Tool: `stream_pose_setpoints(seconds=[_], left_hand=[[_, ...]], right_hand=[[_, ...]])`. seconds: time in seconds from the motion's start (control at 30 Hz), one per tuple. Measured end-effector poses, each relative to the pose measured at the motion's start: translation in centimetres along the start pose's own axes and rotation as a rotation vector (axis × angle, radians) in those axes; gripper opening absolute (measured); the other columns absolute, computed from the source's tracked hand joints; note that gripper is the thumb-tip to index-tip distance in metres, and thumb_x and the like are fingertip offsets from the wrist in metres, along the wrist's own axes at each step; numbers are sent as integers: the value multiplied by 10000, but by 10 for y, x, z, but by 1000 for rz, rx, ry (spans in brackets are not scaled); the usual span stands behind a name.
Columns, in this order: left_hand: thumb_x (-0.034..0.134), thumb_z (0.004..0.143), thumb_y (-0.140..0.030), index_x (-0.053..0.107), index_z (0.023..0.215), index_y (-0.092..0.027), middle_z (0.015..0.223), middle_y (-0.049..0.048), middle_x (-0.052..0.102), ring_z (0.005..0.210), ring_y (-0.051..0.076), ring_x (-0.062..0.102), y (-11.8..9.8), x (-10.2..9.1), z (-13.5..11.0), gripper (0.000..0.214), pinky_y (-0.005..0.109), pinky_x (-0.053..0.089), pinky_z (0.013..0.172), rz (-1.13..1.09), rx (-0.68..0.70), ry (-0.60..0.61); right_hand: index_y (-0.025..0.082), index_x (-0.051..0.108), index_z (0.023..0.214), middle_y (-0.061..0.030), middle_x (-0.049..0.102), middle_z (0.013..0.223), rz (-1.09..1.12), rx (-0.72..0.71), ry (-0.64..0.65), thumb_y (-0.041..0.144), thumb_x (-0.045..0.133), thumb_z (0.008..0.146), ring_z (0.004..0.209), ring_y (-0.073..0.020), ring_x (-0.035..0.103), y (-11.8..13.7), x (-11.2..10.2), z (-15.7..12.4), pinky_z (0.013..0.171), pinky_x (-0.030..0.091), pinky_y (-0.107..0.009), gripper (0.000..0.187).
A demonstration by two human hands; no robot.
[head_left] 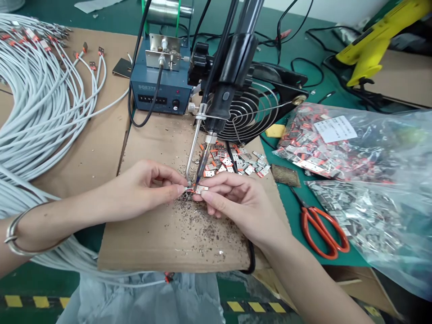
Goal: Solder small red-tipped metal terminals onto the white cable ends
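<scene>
My left hand (146, 189) is closed, thumb and forefinger pinching the stripped end of a cable (189, 189); most of it is hidden by the fingers. Between the thumb and fingers of my right hand (239, 202) sits a small metal USB connector (201, 190) with an orange-red part at its left side. The cable end and the connector meet under the tip of a soldering iron (205, 162) clamped on a stand. A bent metal solder guide tube (193, 155) comes down beside the tip. Whether the wires touch the connector's contacts is too small to tell.
Loose USB connectors (249, 169) lie behind my right hand, near a black fan (249, 108). A blue solder feeder (158, 90) stands at the back. White cables (40, 103) fill the left. Rightward are red-handled scissors (324, 231) and plastic bags of connectors (337, 144). Solder crumbs dot the cardboard (141, 245).
</scene>
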State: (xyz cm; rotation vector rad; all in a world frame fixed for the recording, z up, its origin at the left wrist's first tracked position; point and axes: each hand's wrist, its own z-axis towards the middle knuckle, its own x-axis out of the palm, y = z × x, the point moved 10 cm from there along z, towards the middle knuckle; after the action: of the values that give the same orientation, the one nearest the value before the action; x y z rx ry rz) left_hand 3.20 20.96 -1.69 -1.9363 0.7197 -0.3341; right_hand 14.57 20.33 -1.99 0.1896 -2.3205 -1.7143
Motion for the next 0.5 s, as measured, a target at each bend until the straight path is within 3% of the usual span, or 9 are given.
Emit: stream_pose_setpoints(seconds=[0.5], left_hand=[[599,768,-277,647,770,-148,491,-79,452,402,46,308,0,-2,2,138,181,222,374,71,27,-23]], right_hand=[[186,677,786,-32,731,698,-54,29,-46,255,726,672,442,-80,551,-3,-3,1,407,450,-201,142]])
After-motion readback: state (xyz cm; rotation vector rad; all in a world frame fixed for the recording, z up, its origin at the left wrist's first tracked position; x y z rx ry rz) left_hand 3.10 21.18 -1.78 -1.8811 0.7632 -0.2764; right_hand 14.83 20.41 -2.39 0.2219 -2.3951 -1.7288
